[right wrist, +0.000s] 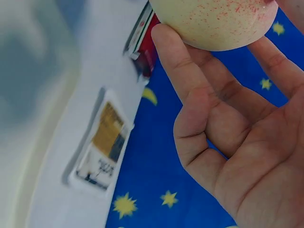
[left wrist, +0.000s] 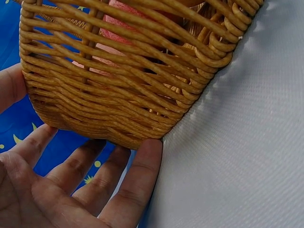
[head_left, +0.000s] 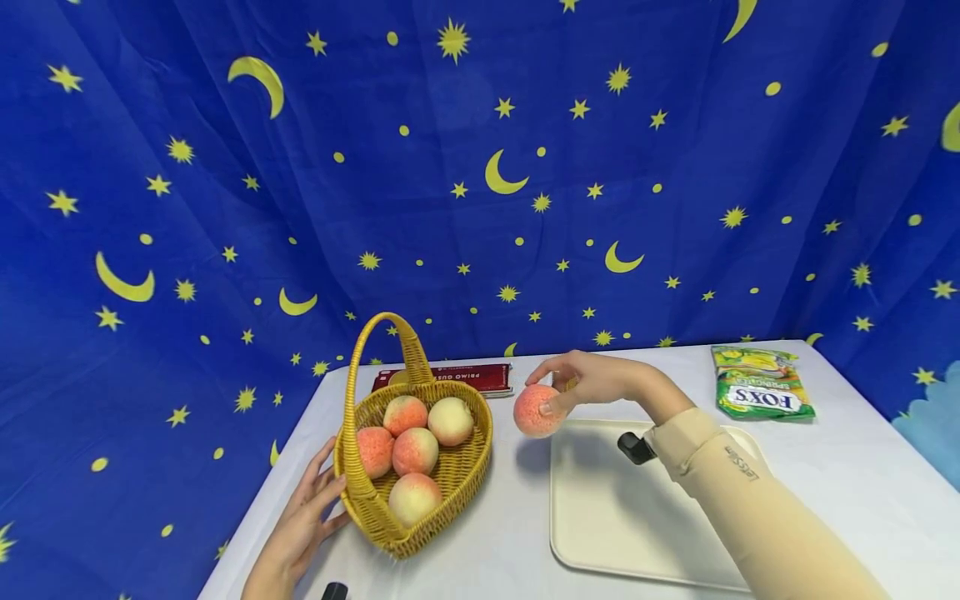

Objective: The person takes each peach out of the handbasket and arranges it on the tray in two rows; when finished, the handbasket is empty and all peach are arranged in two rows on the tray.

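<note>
A wicker basket (head_left: 408,540) with a tall handle stands on the left of the table and holds several peaches (head_left: 415,452). My left hand (head_left: 303,517) touches its left side; in the left wrist view its fingers (left wrist: 135,183) spread against the lower weave (left wrist: 109,114). Above the table, between basket and tray, my right hand (head_left: 596,382) grips another peach (head_left: 537,412), pink on the side facing the head camera. The right wrist view shows this peach's pale, red-speckled side (right wrist: 213,23), held by the fingertips; part of it is cut off by the frame.
To the right lies a cream tray (head_left: 600,529), partly under my right forearm. A red packet (head_left: 487,379) lies behind the basket. At the back right is a green Fox's bag (head_left: 761,387). A white and brown packet (right wrist: 107,142) shows in the right wrist view.
</note>
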The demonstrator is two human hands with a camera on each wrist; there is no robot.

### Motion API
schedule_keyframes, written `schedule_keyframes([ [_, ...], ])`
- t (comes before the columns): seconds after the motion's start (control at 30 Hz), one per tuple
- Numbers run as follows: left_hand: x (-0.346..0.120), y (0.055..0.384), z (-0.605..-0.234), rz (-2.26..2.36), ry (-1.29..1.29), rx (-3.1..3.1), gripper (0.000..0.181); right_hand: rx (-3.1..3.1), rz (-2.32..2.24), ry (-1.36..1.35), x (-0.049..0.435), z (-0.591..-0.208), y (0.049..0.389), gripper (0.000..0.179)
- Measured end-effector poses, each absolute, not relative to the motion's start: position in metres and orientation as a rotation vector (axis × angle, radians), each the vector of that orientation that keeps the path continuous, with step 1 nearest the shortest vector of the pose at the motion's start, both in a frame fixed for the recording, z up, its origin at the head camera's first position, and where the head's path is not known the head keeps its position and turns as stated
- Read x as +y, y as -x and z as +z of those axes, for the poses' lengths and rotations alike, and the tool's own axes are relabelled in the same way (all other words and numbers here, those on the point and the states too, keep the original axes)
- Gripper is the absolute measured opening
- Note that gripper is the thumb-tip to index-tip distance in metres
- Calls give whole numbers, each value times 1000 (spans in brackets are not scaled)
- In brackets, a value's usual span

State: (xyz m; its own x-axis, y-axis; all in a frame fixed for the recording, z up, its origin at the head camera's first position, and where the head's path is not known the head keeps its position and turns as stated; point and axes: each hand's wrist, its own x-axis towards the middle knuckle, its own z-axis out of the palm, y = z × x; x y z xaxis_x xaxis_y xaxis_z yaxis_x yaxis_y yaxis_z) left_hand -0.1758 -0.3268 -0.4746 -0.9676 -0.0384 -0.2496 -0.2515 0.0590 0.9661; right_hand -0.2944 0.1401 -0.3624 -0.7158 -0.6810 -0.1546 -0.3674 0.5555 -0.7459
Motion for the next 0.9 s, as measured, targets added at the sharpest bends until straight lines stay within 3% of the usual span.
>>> schedule_keyframes([
  [0.9, -326, 173, -475, 2033, 292, 2182, 82, 2203, -1206, 603, 207, -421, 285, 55],
])
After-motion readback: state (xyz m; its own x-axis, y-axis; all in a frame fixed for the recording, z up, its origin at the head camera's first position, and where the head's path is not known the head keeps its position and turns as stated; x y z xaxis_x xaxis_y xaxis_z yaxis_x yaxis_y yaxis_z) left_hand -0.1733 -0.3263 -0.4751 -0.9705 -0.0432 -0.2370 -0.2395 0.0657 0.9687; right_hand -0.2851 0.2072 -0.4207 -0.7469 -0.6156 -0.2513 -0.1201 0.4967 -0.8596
